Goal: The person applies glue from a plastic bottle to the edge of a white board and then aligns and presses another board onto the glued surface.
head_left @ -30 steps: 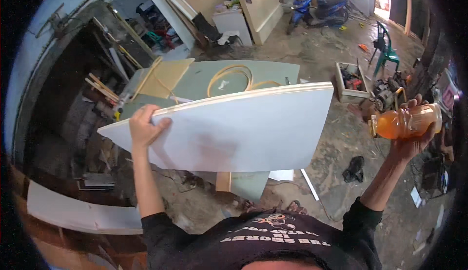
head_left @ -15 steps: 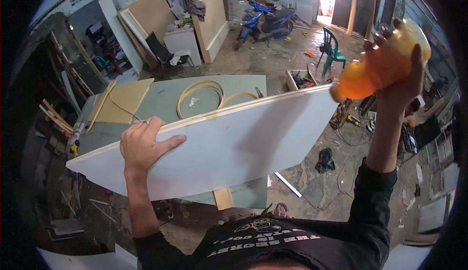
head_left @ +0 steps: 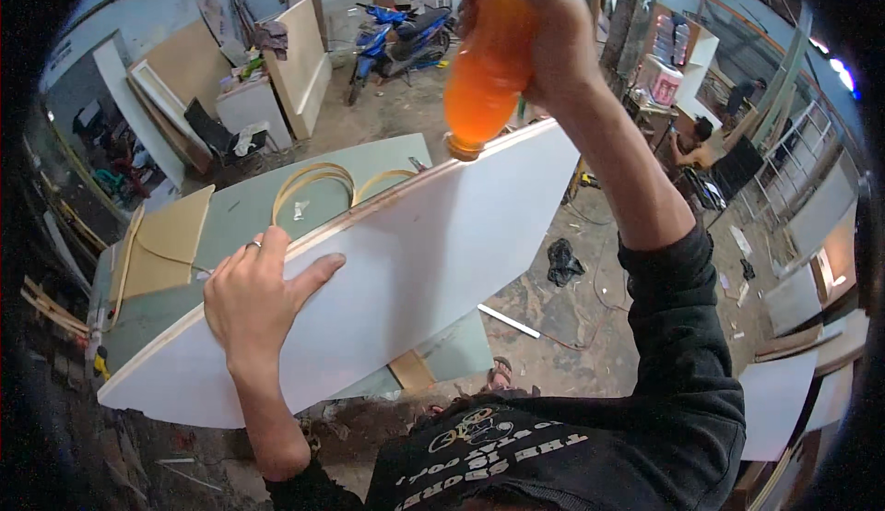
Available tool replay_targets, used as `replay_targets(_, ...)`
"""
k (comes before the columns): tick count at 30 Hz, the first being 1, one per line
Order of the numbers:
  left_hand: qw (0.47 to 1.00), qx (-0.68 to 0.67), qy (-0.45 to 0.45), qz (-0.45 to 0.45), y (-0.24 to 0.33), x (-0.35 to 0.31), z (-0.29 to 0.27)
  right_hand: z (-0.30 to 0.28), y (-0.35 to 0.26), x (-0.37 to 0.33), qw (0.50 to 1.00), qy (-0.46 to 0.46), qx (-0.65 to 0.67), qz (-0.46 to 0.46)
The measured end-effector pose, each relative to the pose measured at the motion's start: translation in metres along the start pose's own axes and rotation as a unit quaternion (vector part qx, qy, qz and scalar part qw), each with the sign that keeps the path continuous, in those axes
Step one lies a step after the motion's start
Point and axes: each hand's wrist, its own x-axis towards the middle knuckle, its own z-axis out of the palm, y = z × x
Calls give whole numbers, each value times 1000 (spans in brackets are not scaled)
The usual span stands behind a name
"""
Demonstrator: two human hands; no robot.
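A white panel stands on its long edge, tilted, with its bare wood-coloured edge upward. My left hand grips that upper edge toward the left, thumb lying on the white face and fingers over the far side. In my right hand is a plastic bottle of orange liquid, held upside down. Its mouth is at the panel's upper edge, right of the middle; whether it touches cannot be told. Under the panel lies a grey-green work surface with coiled edging strip on it.
A tan board lies on the work surface's left. Across the floor stands a blue motorbike. A black plastic bag and a white strip lie on the floor. Another person sits at the right.
My right hand has brought the bottle leftward along the panel's edge and turned it steeper, mouth down. My left hand keeps its grip. The whole view has swung to the right.
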Motion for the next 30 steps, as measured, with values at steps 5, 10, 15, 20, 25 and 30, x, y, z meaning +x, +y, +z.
replay_targets(5,1000,12,3,5,6,0,1,-8,24,9,998,0,-53,15)
replay_targets(10,1000,0,13,1,7,-2,0,-20,22,8,993,-37,-110,19)
replay_targets(15,1000,10,19,5,8,-4,2,-46,17,10,976,1,-209,55)
replay_targets(20,1000,10,25,11,9,-6,1,-60,22,12,990,39,-130,29)
replay_targets(25,1000,3,29,7,8,-6,3,-85,16,13,980,35,-192,27)
replay_targets(30,1000,1,27,-2,9,-4,3,-110,11,15,977,53,-197,62)
